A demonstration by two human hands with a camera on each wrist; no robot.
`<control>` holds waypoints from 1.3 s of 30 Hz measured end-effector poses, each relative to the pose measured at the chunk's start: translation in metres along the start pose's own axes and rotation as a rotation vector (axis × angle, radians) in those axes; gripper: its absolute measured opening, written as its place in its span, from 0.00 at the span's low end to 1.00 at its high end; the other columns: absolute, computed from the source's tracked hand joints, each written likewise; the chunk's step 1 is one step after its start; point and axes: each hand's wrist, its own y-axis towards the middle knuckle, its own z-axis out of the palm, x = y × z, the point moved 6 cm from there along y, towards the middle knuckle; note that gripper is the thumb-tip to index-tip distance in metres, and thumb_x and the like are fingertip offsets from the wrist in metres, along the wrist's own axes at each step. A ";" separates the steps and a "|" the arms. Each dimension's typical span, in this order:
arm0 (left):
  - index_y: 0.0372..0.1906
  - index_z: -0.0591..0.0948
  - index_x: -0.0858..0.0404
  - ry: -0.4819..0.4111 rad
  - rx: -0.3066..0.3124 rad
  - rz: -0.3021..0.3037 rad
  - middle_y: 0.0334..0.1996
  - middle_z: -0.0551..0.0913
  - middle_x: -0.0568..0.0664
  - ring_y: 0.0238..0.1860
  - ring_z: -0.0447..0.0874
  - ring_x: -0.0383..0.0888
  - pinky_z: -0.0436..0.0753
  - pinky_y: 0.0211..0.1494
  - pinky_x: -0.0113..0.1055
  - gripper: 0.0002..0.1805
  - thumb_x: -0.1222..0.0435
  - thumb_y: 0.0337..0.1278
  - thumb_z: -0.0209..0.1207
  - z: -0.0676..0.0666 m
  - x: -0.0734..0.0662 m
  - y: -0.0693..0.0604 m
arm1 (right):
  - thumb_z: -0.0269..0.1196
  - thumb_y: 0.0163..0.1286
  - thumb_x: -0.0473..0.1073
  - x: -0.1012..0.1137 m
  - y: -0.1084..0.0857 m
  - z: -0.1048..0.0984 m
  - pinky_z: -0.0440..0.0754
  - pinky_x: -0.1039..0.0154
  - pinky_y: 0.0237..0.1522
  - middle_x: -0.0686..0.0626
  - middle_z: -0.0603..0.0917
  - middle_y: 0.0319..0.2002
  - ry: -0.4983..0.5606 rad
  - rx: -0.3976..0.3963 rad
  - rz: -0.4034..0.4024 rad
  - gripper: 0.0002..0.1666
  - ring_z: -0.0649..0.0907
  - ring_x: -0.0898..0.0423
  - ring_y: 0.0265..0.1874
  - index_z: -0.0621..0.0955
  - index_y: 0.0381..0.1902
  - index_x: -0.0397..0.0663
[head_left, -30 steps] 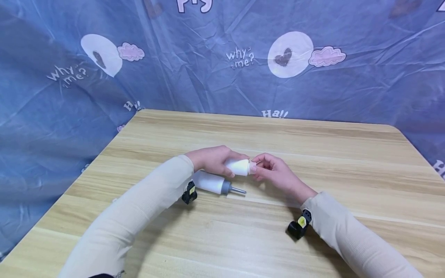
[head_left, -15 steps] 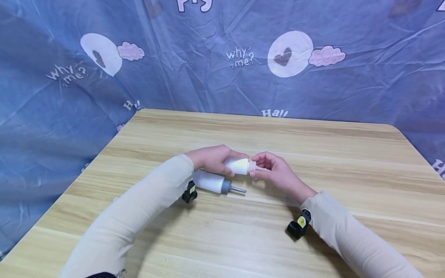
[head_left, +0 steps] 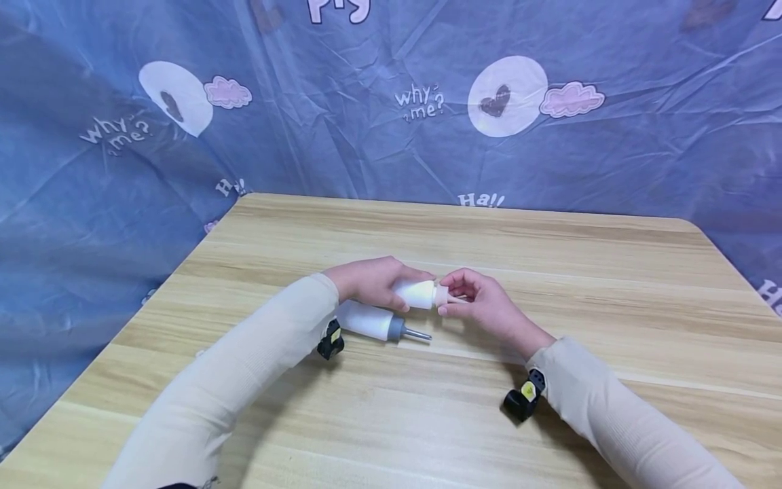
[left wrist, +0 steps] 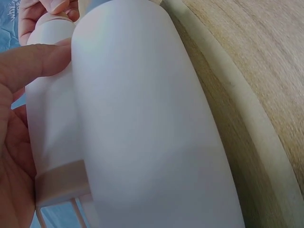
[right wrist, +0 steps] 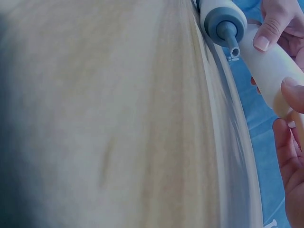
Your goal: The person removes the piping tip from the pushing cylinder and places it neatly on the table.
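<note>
My left hand [head_left: 374,282] grips a white bottle [head_left: 417,294] lying sideways, its thumb along the near side. At the bottle's right end, my right hand [head_left: 491,309] pinches the pale pink cap [head_left: 441,296], whose thin spout points right under the fingers. A second white bottle [head_left: 366,320] with a grey nozzle cap [head_left: 396,329] lies just in front, untouched by the fingers. Seen from the left wrist, that bottle [left wrist: 142,114] fills the middle, and the gripped bottle [left wrist: 54,118] is behind it. The right wrist view shows fingers on both ends of the gripped bottle [right wrist: 270,71].
The wooden table [head_left: 391,421] extends around both bottles. Behind it and to the left hangs a blue printed cloth [head_left: 366,136]. Small black cameras are strapped at the left wrist [head_left: 330,341] and right wrist [head_left: 523,397].
The right fingers have shifted slightly around the pink cap, and its spout now shows beneath them. The left hand and the grey-capped bottle have stayed in place.
</note>
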 end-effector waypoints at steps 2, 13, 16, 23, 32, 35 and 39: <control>0.68 0.64 0.47 -0.008 -0.002 0.000 0.49 0.81 0.46 0.37 0.77 0.39 0.76 0.43 0.31 0.37 0.62 0.51 0.63 0.000 0.001 0.000 | 0.70 0.50 0.35 0.000 0.000 0.000 0.77 0.66 0.45 0.43 0.81 0.43 0.002 0.006 0.003 0.26 0.79 0.55 0.41 0.75 0.48 0.38; 0.67 0.66 0.47 -0.010 -0.022 0.017 0.47 0.81 0.45 0.37 0.77 0.39 0.75 0.43 0.32 0.36 0.63 0.51 0.63 -0.002 0.001 0.001 | 0.64 0.60 0.38 -0.006 0.001 0.003 0.80 0.62 0.44 0.42 0.77 0.42 0.117 0.075 0.014 0.25 0.79 0.54 0.39 0.71 0.53 0.35; 0.67 0.66 0.47 -0.003 -0.024 0.012 0.46 0.81 0.46 0.36 0.77 0.39 0.75 0.43 0.31 0.36 0.63 0.51 0.63 -0.002 0.002 0.001 | 0.60 0.64 0.39 -0.008 0.001 0.004 0.82 0.61 0.40 0.42 0.78 0.39 0.171 0.090 0.034 0.22 0.80 0.55 0.36 0.70 0.52 0.32; 0.67 0.65 0.48 -0.005 -0.019 0.001 0.49 0.81 0.47 0.37 0.77 0.39 0.75 0.44 0.31 0.36 0.63 0.51 0.63 -0.002 0.001 0.000 | 0.59 0.65 0.38 -0.008 0.001 0.005 0.82 0.59 0.40 0.36 0.79 0.38 0.190 0.100 0.067 0.20 0.83 0.53 0.34 0.70 0.50 0.32; 0.67 0.65 0.49 -0.003 -0.024 0.008 0.50 0.81 0.47 0.38 0.77 0.39 0.75 0.45 0.31 0.36 0.63 0.51 0.63 -0.003 0.001 -0.001 | 0.64 0.58 0.35 -0.005 0.000 0.001 0.79 0.66 0.40 0.45 0.79 0.39 0.124 0.035 0.035 0.23 0.80 0.57 0.34 0.72 0.50 0.33; 0.68 0.65 0.49 0.005 -0.026 0.004 0.52 0.80 0.47 0.40 0.77 0.39 0.74 0.47 0.31 0.36 0.63 0.51 0.63 -0.003 0.003 0.000 | 0.65 0.56 0.35 -0.005 0.000 -0.001 0.78 0.68 0.41 0.45 0.79 0.40 0.101 0.012 0.030 0.24 0.79 0.57 0.36 0.72 0.50 0.33; 0.67 0.65 0.50 0.004 -0.029 -0.001 0.54 0.79 0.48 0.41 0.77 0.39 0.74 0.49 0.32 0.36 0.64 0.51 0.63 -0.003 0.004 0.000 | 0.66 0.55 0.34 -0.004 0.000 -0.002 0.77 0.67 0.41 0.46 0.79 0.39 0.080 -0.005 0.014 0.25 0.78 0.57 0.36 0.72 0.50 0.34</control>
